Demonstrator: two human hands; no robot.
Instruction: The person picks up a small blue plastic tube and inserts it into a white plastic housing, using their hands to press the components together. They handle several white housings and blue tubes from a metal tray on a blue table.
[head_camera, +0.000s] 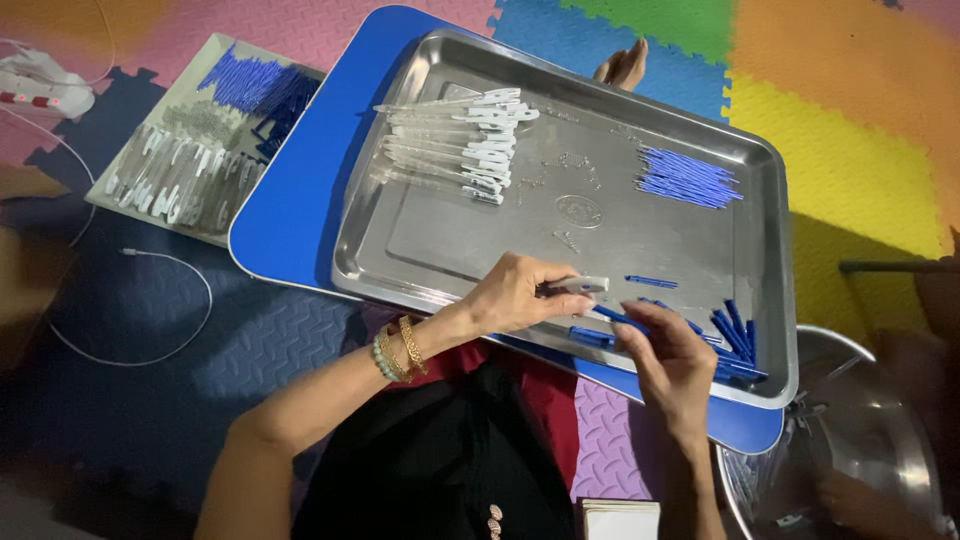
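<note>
Head view, read from the left edge of the foam-mat floor: a flat tray holds rows of clear and blue pen parts, and beside it a blue board carries a steel tray. Near that tray's far left corner lies a stack of clear barrels with white ends; toward its far right corner sits a neat bundle of thin blue refills. At the near edge, the left hand, wrist ringed with bracelets, has its grip closed on a white-tipped barrel, held level just above the tray. The right hand pinches a blue piece just below the barrel, the two parts near but not clearly joined. More blue caps lie loose in the near right corner. To fit them well, I judge the barrel should stay steady and level while the blue piece is lined up along its axis, pushed straight, not at a slant. A steel bowl sits off the tray's near right corner.
</note>
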